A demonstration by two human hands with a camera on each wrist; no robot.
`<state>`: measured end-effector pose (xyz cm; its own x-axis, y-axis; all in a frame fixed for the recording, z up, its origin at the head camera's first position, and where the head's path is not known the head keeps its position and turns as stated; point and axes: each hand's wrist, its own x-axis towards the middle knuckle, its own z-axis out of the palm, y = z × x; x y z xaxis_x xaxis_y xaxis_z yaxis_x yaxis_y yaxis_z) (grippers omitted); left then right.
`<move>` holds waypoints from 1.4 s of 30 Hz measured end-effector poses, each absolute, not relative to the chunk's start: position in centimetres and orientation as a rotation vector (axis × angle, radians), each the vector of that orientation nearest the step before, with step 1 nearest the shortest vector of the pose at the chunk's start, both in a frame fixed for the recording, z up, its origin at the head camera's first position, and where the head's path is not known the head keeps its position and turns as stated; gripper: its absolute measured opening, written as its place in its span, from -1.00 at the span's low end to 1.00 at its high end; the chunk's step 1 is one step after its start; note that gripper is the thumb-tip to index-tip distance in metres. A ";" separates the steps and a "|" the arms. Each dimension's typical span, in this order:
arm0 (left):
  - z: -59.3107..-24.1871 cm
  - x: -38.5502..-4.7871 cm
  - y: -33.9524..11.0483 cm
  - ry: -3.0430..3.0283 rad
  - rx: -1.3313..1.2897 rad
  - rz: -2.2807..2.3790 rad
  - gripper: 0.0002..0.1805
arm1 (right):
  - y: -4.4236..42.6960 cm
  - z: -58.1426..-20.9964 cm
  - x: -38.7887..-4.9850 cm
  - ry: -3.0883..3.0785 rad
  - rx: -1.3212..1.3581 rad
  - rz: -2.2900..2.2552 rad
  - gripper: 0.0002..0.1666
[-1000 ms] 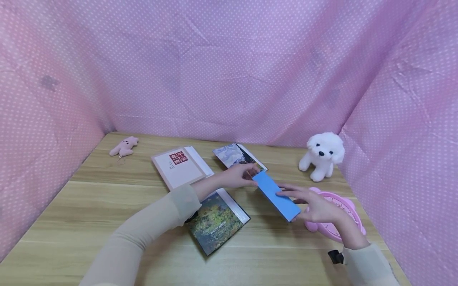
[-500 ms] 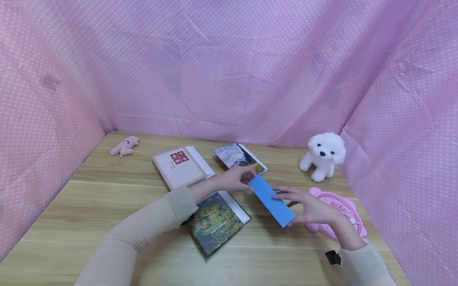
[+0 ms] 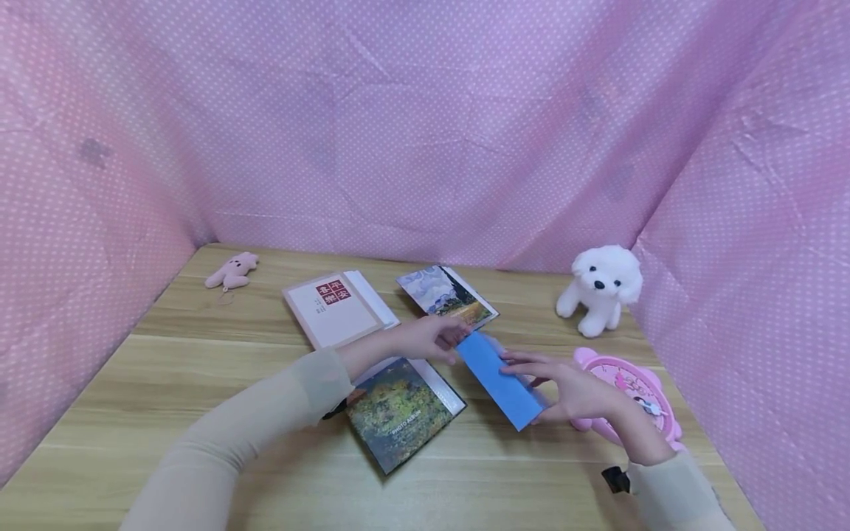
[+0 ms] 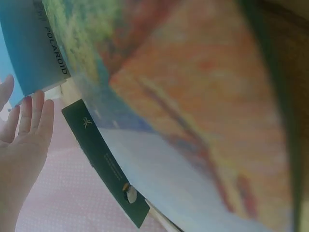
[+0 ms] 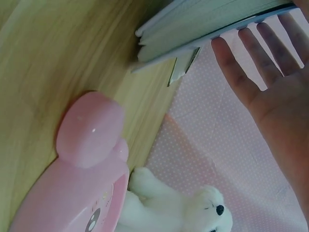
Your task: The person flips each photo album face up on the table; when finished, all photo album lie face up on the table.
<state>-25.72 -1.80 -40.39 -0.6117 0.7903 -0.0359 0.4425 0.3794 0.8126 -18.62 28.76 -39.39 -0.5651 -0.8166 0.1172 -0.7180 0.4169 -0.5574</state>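
A blue photo album [image 3: 498, 376], lettered POLAROID in the left wrist view, stands tilted over the table between both hands. My left hand [image 3: 432, 338] holds its far end, fingertips at the edge. My right hand [image 3: 578, 387] grips the near end, its fingers laid over the right side and the thumb near the lower corner. Page edges [image 5: 212, 34] show in the right wrist view. Left of it lies a photo album with a painted flowery cover [image 3: 405, 413]. Behind is another painted album [image 3: 448, 295], and a pale pink album [image 3: 339, 317] lies farther left.
A pink clock-like round thing [image 3: 587, 358] lies right of my right hand. Beyond it sits a white plush dog [image 3: 600, 287]. A small pink plush toy [image 3: 232, 271] rests at the far left. Pink dotted cloth [image 3: 425, 147] hangs around the wooden table [image 3: 166, 383].
Both hands have brought the blue photo album slightly left and nearer, and its tilt has changed. The other albums and toys stay in place.
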 end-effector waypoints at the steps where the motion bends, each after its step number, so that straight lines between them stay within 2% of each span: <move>1: -40.4 -25.7 -1.9 2.219 1.068 1.111 -0.40 | 28.7 -39.4 -18.6 2.525 -1.357 -0.821 -0.14; 15: -40.9 -24.8 -2.6 2.166 1.018 1.038 -0.35 | 28.7 -40.5 -18.5 2.635 -1.297 -0.669 0.05; 31: -41.6 -24.6 -2.7 2.166 1.089 0.896 -0.31 | 28.6 -41.0 -18.7 2.701 -1.254 -0.532 0.03; 42: -41.7 -24.7 -2.4 2.186 1.048 0.832 -0.13 | 28.4 -41.2 -19.4 2.721 -1.130 -0.462 0.04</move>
<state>-24.74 -2.43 -41.67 -0.5300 0.8182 -0.2227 0.4628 0.4992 0.7326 -19.40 28.38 -41.25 -0.7021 -0.7115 -0.0276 -0.6625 0.6670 -0.3410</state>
